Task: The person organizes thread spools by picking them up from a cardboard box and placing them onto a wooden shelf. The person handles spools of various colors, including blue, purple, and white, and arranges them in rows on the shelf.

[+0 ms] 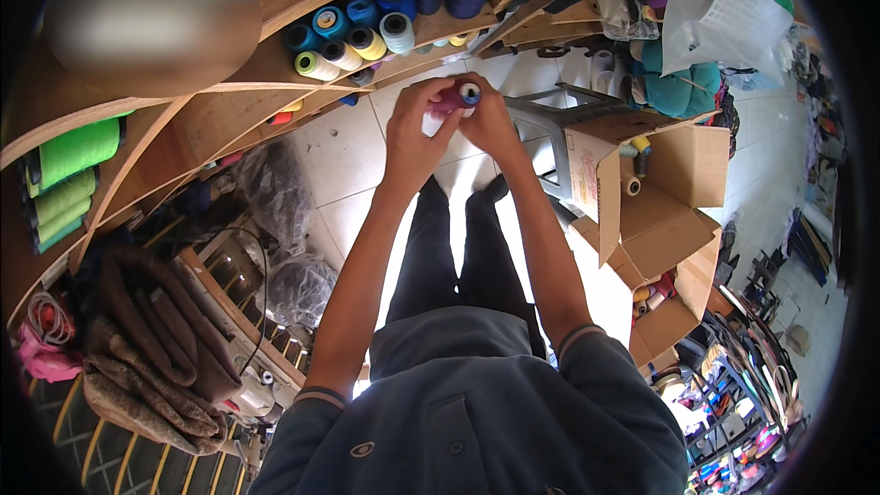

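Observation:
In front of the shelf, both my hands are raised and hold one thread spool. Its thread looks magenta, and a white and dark blue end faces up. My left hand is closed on it from the left, thumb and fingers curled around the thread. Round the end of the spool, my right hand is closed from the right. The fingers hide part of the spool. Closest to the hands, on the wooden shelf, stand several thread cones in yellow, cream, grey and blue.
At right, an open cardboard box holds several cones, beside a grey stool. Green spools sit on the left shelf. Brown cloth lies at lower left near plastic bags. White tiles cover the floor.

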### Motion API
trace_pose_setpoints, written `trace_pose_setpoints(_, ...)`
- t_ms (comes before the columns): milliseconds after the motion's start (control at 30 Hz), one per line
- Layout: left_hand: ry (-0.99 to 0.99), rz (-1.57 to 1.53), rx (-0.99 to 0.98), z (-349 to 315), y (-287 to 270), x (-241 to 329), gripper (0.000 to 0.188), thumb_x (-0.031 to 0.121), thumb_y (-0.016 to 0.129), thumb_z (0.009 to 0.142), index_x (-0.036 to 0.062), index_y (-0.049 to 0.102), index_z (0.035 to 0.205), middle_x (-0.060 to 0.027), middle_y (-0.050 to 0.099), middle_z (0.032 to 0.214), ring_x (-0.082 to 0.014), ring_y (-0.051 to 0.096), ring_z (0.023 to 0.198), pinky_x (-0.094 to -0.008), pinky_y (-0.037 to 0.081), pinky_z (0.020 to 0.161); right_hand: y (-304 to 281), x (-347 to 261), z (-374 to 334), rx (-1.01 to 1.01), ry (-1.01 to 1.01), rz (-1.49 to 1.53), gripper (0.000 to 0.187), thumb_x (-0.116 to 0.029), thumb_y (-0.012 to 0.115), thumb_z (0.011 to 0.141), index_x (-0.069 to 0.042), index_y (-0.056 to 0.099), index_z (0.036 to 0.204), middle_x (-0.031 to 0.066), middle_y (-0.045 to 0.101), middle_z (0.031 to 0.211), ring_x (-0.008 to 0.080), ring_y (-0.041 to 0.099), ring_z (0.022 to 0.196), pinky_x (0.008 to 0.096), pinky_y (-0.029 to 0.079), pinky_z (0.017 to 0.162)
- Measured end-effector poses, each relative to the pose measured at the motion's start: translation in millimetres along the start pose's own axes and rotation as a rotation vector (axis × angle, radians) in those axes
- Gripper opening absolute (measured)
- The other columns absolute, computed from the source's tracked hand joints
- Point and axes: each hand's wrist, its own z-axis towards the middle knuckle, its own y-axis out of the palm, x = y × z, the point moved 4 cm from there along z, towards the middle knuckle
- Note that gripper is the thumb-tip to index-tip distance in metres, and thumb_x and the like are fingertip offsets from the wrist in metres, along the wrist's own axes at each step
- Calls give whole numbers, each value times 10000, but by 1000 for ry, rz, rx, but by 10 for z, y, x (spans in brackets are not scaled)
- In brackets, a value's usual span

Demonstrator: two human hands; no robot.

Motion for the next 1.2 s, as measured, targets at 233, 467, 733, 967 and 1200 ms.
trace_pose_setpoints(233, 318, 828, 113, 325, -215, -160, 456, 189, 766, 709, 139, 618, 1137, -79, 507, 1298, -310, 409, 1256, -561, 247, 1057, 155, 154, 694, 251, 75, -76, 474, -139, 840, 624, 4, 602, 1008, 157, 655, 912, 325, 658, 818, 368, 526, 728)
trace_pose_setpoints(467, 180, 1029, -36, 968, -220, -304, 875, 317, 835, 627, 194, 417, 1385, -93, 361, 1447, -337, 309, 1349, -663, 166, 1065, 312, 303, 992, 167, -124, -298, 453, -161, 826, 630, 2, 581, 974, 183, 606, 944, 370, 605, 889, 427, 501, 766)
trace_pose_setpoints(733, 102, 1121, -212, 1075, -165, -548, 992, 351, 825, 634, 220, 289, 1458, -92, 300, 1490, -343, 274, 1372, -653, 236, 1057, 422, 357, 1033, 175, -100, -332, 374, -90, 802, 644, 10, 575, 924, 188, 592, 924, 374, 604, 865, 431, 497, 745)
trace_pose_setpoints(967, 159, 1180, -215, 1041, -163, -587, 1022, 396, 808, 634, 231, 252, 1475, -90, 280, 1504, -346, 270, 1373, -655, 259, 1033, 458, 372, 998, 152, -41, -309, 388, -56, 774, 667, 18, 551, 976, 207, 570, 985, 390, 581, 926, 432, 491, 788)
trace_pose_setpoints(1200, 147, 1260, -268, 1036, -160, -564, 1048, 396, 809, 632, 220, 221, 1482, -90, 307, 1489, -348, 304, 1351, -664, 206, 1044, 383, 423, 801, 302, -47, -345, 449, -24, 727, 698, -10, 555, 1112, 190, 546, 1071, 375, 512, 1047, 438, 443, 893)
